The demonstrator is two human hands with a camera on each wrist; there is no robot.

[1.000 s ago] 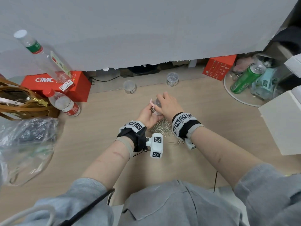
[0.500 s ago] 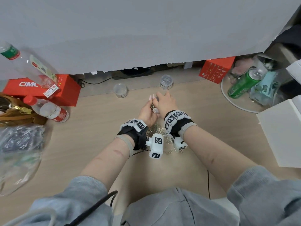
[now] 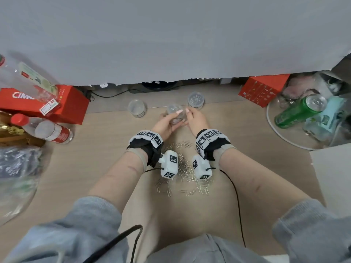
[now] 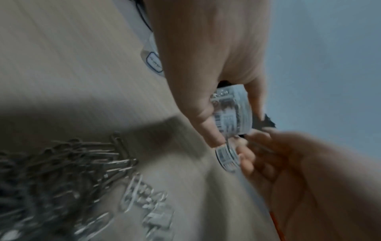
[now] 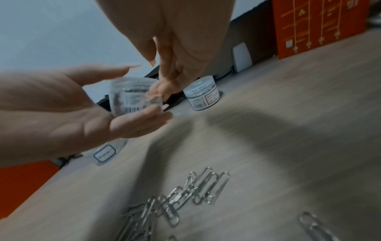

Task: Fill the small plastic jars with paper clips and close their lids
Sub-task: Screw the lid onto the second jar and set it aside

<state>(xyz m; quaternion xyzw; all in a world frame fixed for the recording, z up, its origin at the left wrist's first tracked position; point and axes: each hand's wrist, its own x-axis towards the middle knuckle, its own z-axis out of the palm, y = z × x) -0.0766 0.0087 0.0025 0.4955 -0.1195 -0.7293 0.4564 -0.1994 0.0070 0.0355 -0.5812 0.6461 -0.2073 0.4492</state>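
Note:
A small clear jar (image 3: 175, 115) with paper clips inside is held up between both hands, just above the desk; a clear lid seems to sit on it. My left hand (image 3: 170, 121) cradles the jar (image 5: 132, 96) from the left, thumb over the top. My right hand (image 3: 191, 116) pinches its right side with curled fingertips (image 5: 158, 91). A filled, lidded jar (image 3: 196, 99) stands just behind on the right, and an empty clear jar (image 3: 137, 108) stands to the left. Loose paper clips (image 3: 182, 168) lie in a pile under my wrists.
Red boxes (image 3: 62, 103) and water bottles (image 3: 53, 132) crowd the left; a crumpled plastic bag (image 3: 17, 168) lies nearer. At the right are a red box (image 3: 264, 90), a green can (image 3: 296, 112) on a round tray (image 3: 273, 128), and a white box (image 3: 332, 168).
Both hands have carried the jar away from my body, up to the two standing jars. My wrists have spread apart, so the jar now shows between the hands.

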